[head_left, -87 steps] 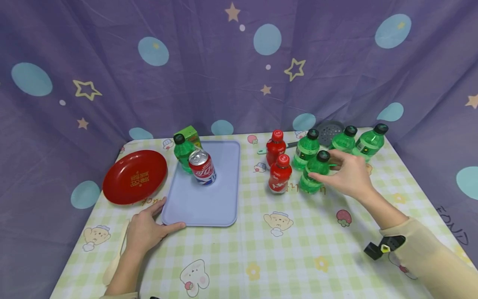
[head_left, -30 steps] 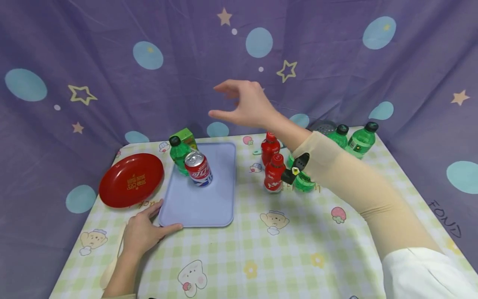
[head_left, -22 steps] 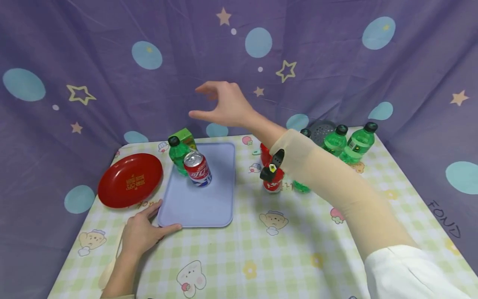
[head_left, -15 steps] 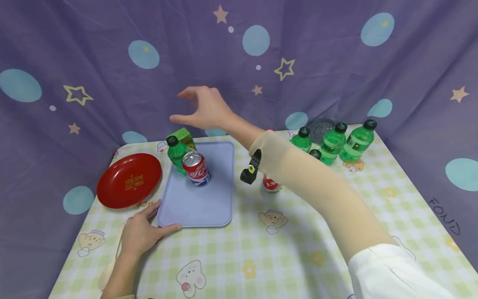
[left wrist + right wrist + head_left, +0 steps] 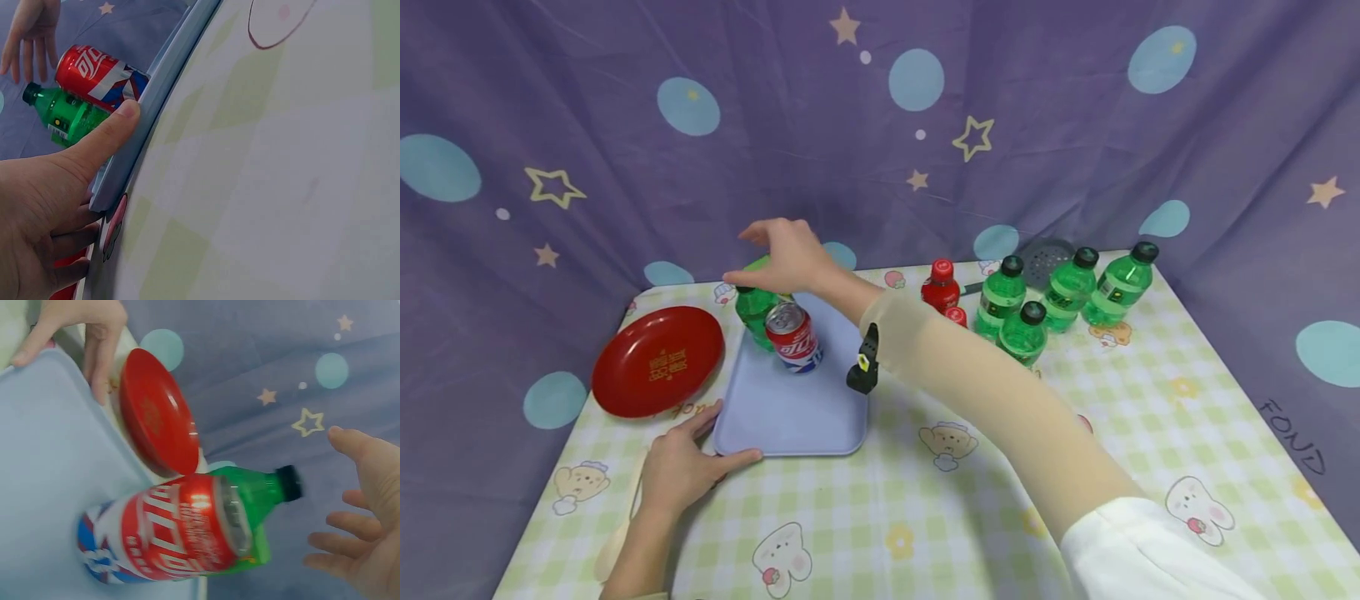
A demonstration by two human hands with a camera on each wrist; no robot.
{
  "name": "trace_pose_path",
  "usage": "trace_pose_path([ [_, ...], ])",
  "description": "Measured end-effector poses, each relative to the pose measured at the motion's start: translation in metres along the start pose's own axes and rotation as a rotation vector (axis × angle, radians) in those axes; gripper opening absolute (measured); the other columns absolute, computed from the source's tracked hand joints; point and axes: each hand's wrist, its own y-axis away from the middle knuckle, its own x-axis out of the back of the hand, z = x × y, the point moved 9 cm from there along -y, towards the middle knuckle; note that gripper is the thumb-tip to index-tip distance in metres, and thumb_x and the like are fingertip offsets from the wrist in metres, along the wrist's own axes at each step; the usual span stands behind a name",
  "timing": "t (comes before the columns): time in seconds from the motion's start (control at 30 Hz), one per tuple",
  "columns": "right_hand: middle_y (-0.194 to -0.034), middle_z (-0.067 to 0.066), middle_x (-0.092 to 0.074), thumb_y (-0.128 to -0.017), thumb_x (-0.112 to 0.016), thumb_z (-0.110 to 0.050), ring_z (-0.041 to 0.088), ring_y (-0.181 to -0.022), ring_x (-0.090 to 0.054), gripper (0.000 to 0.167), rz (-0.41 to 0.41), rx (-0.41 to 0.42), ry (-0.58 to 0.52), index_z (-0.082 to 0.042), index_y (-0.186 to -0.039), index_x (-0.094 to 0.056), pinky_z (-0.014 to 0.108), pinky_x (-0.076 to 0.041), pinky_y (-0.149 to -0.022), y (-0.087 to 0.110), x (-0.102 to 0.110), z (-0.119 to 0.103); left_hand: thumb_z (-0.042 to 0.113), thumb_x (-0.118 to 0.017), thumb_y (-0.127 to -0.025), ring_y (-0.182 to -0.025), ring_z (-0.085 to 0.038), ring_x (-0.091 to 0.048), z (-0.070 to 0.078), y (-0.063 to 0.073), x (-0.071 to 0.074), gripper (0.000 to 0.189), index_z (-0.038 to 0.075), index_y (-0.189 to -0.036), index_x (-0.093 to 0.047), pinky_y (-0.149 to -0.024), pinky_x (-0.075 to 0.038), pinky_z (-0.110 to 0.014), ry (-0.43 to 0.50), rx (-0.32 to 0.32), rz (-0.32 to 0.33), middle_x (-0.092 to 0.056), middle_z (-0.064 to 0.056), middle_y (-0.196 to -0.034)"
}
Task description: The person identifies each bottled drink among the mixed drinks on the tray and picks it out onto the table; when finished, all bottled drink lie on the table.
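Note:
My left hand point(image 5: 679, 467) rests at the near-left corner of the light-blue tray point(image 5: 790, 425), its straight thumb along the front rim and its other fingers along the left side. On the tray stand a red, white and blue soda can point(image 5: 794, 337) and, behind it, a green soda bottle point(image 5: 758, 312) with a black cap. Right over that bottle, my right hand point(image 5: 793, 257) is spread with thumb and fingers apart and nothing between them. In the right wrist view, the bottle's cap point(image 5: 289, 483) points toward the gap between thumb and fingers. A green box point(image 5: 259, 550) is mostly hidden behind the bottle.
A red plate point(image 5: 658, 362) lies left of the tray. Several green bottles point(image 5: 1070, 292) and two red bottles point(image 5: 942, 287) stand at the right, the nearer red one mostly behind my right sleeve. A grey skimmer point(image 5: 1045, 260) lies behind them. A pale spoon point(image 5: 617, 542) is beside my left forearm.
My right hand has let go of a green bottle at the right, moved left through the air and come down over the green bottle on the tray. My left hand has stayed at the tray corner.

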Motion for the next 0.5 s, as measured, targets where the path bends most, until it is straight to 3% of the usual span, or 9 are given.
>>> trace_pose_path([
  [0.2, -0.149, -0.004, -0.067, -0.091, -0.078, -0.058, 0.013, -0.137, -0.062, 0.072, -0.02, -0.032, 0.01, -0.018, -0.149, -0.062, 0.024, -0.054, -0.11, -0.001, -0.025, 0.01, 0.072, -0.092, -0.065, -0.137, -0.053, -0.057, 0.0, 0.0, -0.001, 0.117, 0.003, -0.152, -0.057, -0.106, -0.051, -0.067, 0.002, -0.011, 0.012, -0.062, -0.028, -0.142],
  [0.5, -0.134, -0.003, -0.074, -0.091, -0.078, -0.059, 0.013, -0.117, -0.069, 0.067, -0.006, -0.061, 0.056, -0.018, -0.143, -0.067, 0.021, -0.06, -0.088, 0.0, -0.043, 0.02, 0.07, -0.094, -0.064, -0.131, -0.054, -0.06, 0.001, 0.0, 0.003, 0.114, 0.003, -0.15, -0.059, -0.102, -0.054, -0.067, 0.0, -0.03, 0.046, -0.065, -0.028, -0.138],
])
